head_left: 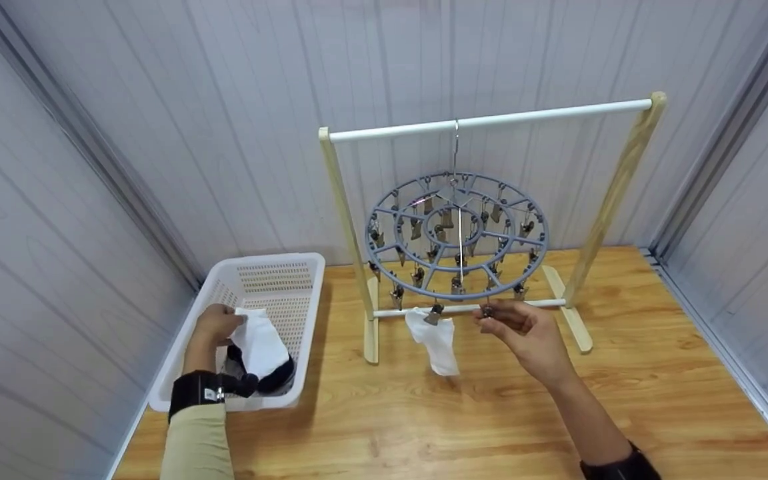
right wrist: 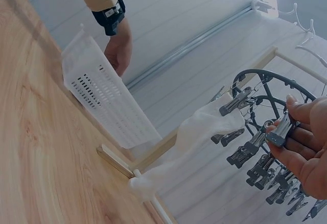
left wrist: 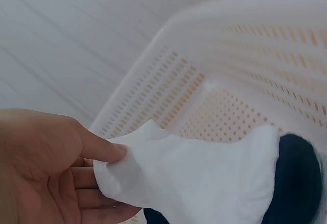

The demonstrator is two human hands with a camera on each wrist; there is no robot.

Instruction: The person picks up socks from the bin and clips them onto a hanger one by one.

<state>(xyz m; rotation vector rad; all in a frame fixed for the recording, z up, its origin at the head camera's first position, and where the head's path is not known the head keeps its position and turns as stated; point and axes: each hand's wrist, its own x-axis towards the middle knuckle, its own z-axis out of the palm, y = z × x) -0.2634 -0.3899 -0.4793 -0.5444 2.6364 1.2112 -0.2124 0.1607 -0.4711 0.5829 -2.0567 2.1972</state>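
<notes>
My left hand [head_left: 216, 327] is inside the white basket [head_left: 321, 280], pinching one end of a white sock [left wrist: 194, 175] between thumb and fingers. Dark socks [left wrist: 294, 183] lie beneath and beside it. With my right hand [head_left: 531, 337] I hold a metal clip [right wrist: 280, 131] that hangs from the front rim of a round grey drying hanger [head_left: 384, 270]. The thumb and fingers are on either side of the clip, and no cloth is in it. Just left of that hand, another white sock [head_left: 443, 350] hangs by one end from a neighbouring clip [head_left: 434, 313].
A wooden stand [head_left: 614, 193] with a white top bar [head_left: 544, 115] carries the hanger by its hook. Many more clips dangle from the rings. The basket stands left of the stand on the wooden table [head_left: 384, 427], near the panelled walls [head_left: 244, 133].
</notes>
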